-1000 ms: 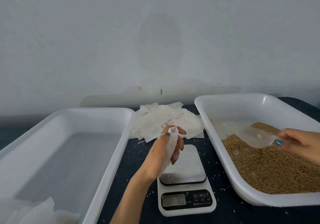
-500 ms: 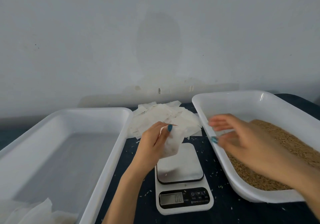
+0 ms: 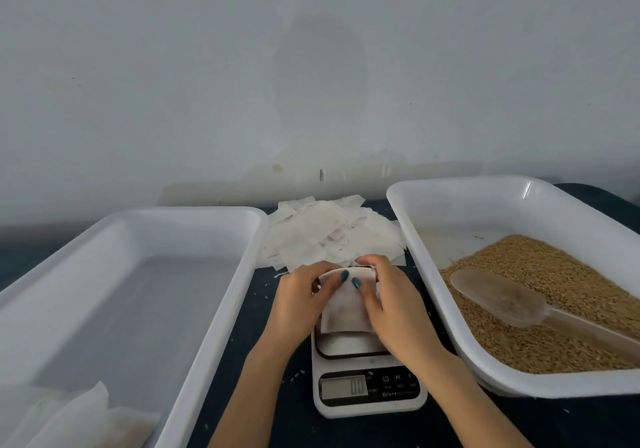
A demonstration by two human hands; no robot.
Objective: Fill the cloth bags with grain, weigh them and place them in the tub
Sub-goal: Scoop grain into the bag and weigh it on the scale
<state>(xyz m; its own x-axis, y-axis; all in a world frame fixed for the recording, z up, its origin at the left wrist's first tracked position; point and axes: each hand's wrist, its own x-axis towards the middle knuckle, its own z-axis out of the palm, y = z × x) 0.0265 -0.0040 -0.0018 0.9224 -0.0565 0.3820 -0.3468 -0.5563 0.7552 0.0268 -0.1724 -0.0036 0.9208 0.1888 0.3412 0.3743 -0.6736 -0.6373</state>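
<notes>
1. The left hand (image 3: 298, 305) and right hand (image 3: 394, 312) each pinch the far edge of one cloth bag (image 3: 346, 312), held over the scale (image 3: 367, 388).
2. Its mouth points away from the person.
3. The scoop (image 3: 502, 300) lies in the grain (image 3: 554, 285), off to the right, nearer the right hand.

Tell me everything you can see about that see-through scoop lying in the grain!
The scoop is cloudy, see-through plastic, with a rounded bowl and a long handle. It lies on top of the brown grain in the white tub on the right, with its handle running off the picture's right edge. Its bowl looks empty. No hand touches it: the left hand and right hand hold a cloth bag instead.
</notes>
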